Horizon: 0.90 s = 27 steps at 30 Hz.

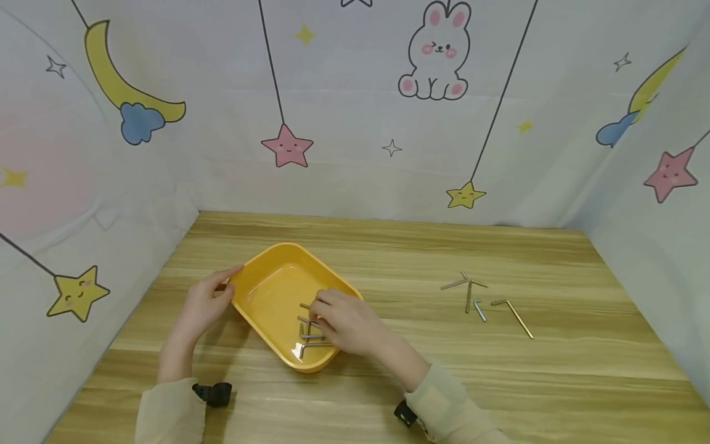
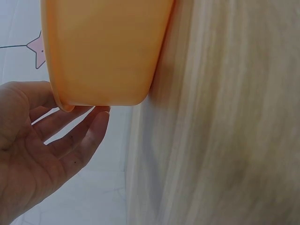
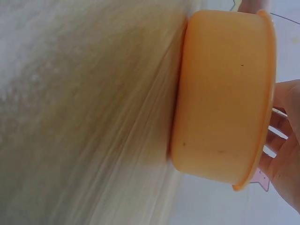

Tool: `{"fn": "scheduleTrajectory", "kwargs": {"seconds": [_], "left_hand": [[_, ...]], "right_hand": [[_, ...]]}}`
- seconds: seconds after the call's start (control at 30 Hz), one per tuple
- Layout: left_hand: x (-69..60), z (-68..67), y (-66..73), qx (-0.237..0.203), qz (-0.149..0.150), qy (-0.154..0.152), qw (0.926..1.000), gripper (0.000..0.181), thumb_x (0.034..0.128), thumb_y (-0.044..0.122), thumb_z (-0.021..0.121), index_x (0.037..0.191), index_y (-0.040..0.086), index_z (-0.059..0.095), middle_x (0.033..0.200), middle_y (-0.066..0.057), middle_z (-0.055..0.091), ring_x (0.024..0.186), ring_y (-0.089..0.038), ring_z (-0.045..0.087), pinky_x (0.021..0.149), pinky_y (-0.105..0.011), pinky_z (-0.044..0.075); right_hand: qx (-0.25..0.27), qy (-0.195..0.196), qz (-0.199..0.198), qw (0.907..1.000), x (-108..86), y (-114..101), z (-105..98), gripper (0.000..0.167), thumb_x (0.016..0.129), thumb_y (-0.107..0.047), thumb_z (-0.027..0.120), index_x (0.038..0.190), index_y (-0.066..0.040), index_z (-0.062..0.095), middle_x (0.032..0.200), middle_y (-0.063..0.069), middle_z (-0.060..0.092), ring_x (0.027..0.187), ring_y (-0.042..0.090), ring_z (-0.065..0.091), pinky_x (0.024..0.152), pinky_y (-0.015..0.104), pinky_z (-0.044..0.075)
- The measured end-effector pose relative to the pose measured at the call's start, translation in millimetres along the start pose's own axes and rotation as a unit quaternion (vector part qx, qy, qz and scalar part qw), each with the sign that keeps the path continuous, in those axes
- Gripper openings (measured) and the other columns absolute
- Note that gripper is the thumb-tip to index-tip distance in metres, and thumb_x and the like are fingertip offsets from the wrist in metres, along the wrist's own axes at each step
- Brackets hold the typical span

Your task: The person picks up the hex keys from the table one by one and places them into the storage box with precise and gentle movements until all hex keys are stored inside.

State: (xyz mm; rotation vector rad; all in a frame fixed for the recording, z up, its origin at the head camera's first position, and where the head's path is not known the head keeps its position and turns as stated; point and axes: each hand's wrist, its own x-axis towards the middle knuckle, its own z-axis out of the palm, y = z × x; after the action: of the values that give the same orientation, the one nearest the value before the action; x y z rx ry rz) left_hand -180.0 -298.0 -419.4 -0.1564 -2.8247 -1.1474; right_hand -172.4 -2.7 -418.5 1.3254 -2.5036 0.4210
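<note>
The left hand [image 1: 203, 303], fingers apart, lightly touches the yellow plastic tray [image 1: 270, 296]; a bump from the right hand [image 1: 345, 319], fingers' hold hidden from me, could jolt its hex keys [image 1: 317, 345].

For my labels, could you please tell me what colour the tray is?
The tray is yellow-orange, best seen in the head view.

Head view looks down; low, close wrist views share its tray [image 1: 272, 290]
</note>
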Motion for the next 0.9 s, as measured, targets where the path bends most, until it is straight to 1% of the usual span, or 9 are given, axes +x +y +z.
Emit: {"fn": "scheduleTrajectory", "kwargs": {"seconds": [0.2,0.37,0.47,0.57,0.63,0.73,0.9], "left_hand": [[0.2,-0.1,-1.0,0.003,0.003,0.0,1.0,0.041,0.0986,0.008,0.047,0.139,0.004,0.05,0.14,-0.027,0.049,0.111,-0.048,0.057,0.071,-0.032,0.054],[-0.1,-0.3,-0.7,0.005,0.003,0.0,1.0,0.041,0.0989,0.009,0.047,0.139,0.004,0.05,0.141,-0.027,0.049,0.112,-0.048,0.057,0.07,-0.032,0.054],[-0.4,-0.4,0.3,0.004,0.004,0.0,1.0,0.041,0.0988,0.009,0.047,0.139,0.004,0.05,0.141,-0.028,0.048,0.112,-0.048,0.057,0.073,-0.036,0.055],[-0.7,-0.5,1.1,0.003,0.006,0.001,1.0,0.041,0.0984,0.007,0.047,0.139,0.003,0.05,0.14,-0.028,0.048,0.111,-0.048,0.057,0.076,-0.043,0.056],[-0.6,-0.3,1.0,0.001,0.006,0.002,1.0,0.041,0.0982,0.007,0.047,0.139,0.003,0.05,0.14,-0.028,0.048,0.111,-0.048,0.057,0.077,-0.044,0.056],[-0.6,-0.3,0.3,0.0,0.004,0.002,1.0,0.041,0.0986,0.007,0.046,0.139,0.003,0.05,0.141,-0.028,0.048,0.112,-0.049,0.056,0.075,-0.04,0.055],[-1.2,-0.9,-0.4,-0.004,0.003,-0.001,1.0,0.041,0.0989,0.008,0.046,0.14,0.004,0.05,0.141,-0.028,0.047,0.112,-0.049,0.056,0.069,-0.029,0.053]], "right_hand": [[-0.009,0.031,0.001,0.9995,-4.3,0,-7,0.01,0.086,-0.008,0.064,0.091,-0.017,0.064,0.091,-0.006,0.061,0.081,0.008,0.054,0.07,0.019,0.046],[-0.015,0.036,0.007,0.9992,-7.5,-1,-15,0.01,0.086,-0.009,0.066,0.093,-0.017,0.065,0.091,-0.006,0.06,0.08,0.009,0.053,0.068,0.021,0.045],[-0.019,0.032,0.017,0.9992,-10.3,0,-17,0.009,0.086,-0.009,0.066,0.093,-0.016,0.066,0.091,-0.006,0.06,0.081,0.01,0.052,0.07,0.022,0.045],[-0.023,0.031,0.027,0.9989,-13.9,1,-19,0.009,0.086,-0.01,0.066,0.093,-0.017,0.066,0.091,-0.006,0.06,0.082,0.01,0.052,0.07,0.023,0.045],[-0.026,0.032,0.032,0.9986,-16.3,1,-19,0.009,0.087,-0.011,0.066,0.093,-0.017,0.065,0.091,-0.007,0.06,0.082,0.01,0.052,0.069,0.023,0.045],[-0.028,0.032,0.037,0.9984,-19.8,2,-20,0.009,0.087,-0.012,0.067,0.094,-0.017,0.065,0.092,-0.007,0.06,0.081,0.01,0.051,0.068,0.023,0.044],[-0.021,0.023,0.054,0.998,-26.1,3,-24,0.01,0.086,-0.013,0.069,0.095,-0.016,0.067,0.093,-0.006,0.061,0.079,0.01,0.049,0.068,0.023,0.043]]}}
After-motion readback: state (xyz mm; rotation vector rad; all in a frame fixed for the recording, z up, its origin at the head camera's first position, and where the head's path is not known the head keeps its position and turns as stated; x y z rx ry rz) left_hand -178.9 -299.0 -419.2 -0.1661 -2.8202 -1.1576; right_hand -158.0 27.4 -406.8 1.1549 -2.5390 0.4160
